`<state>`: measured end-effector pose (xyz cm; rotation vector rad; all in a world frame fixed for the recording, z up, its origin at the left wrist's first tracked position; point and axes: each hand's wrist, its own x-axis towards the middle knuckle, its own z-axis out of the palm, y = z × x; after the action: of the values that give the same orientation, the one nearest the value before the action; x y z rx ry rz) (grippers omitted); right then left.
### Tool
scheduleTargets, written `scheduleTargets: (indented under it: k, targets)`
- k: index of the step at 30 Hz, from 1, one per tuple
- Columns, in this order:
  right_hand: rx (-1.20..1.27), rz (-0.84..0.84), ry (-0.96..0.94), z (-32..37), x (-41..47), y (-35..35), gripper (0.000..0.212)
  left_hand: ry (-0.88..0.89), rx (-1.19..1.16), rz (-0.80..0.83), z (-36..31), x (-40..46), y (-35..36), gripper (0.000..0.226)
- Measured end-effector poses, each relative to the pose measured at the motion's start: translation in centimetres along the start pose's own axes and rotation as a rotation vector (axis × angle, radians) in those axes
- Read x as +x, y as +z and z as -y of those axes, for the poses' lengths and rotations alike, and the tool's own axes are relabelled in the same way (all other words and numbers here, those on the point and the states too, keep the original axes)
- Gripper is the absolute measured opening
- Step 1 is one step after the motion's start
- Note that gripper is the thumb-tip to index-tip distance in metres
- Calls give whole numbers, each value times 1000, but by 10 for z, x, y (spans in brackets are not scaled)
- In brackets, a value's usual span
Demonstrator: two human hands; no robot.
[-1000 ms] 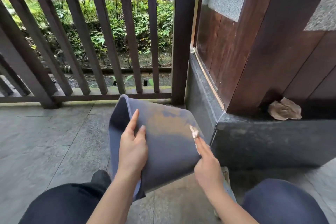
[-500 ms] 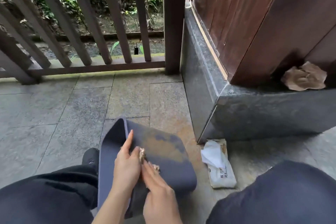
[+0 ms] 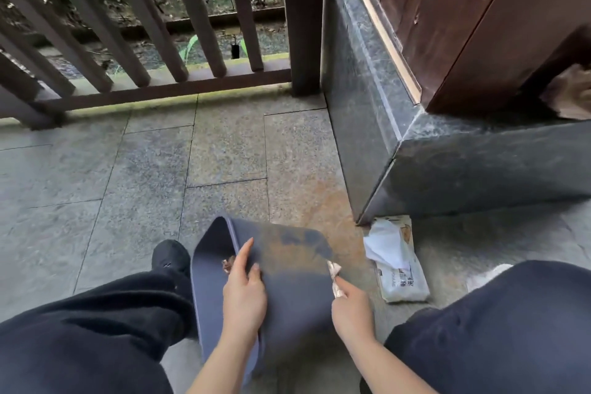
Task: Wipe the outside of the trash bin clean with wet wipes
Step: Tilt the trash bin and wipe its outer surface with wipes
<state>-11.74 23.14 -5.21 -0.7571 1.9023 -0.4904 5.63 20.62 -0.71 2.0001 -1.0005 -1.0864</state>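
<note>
Two hands work at the lower centre: the left hand (image 3: 244, 293) lies flat steadying the light, stiff dark-blue plastic trash bin (image 3: 287, 269), best braced near its rim, while the right hand (image 3: 350, 304) pinches a soiled crumpled wet wipe (image 3: 334, 272) at its edge.

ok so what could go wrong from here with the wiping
1. The wipe in the right hand already looks brown, so it may smear the orange grime over the trash bin rather than lift it.
2. The bin lies tilted, steadied only by the left hand; a hard stroke could make it slip.
3. The wet wipe pack lies open on the floor, so wipes may dry out or get dirty.
</note>
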Motion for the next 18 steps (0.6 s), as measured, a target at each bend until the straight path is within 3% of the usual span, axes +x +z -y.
scheduleTargets:
  k: [5, 12, 18]
  targets:
    - [-3, 36, -152, 13, -4, 14, 66, 0, 50, 103, -6, 1, 7, 41]
    - [25, 50, -394, 39, -19, 19, 63, 26, 13, 54, -2, 13, 8, 42]
    - [-4, 117, -621, 92, -6, 31, 64, 137, 74, 35, -6, 10, 18, 59]
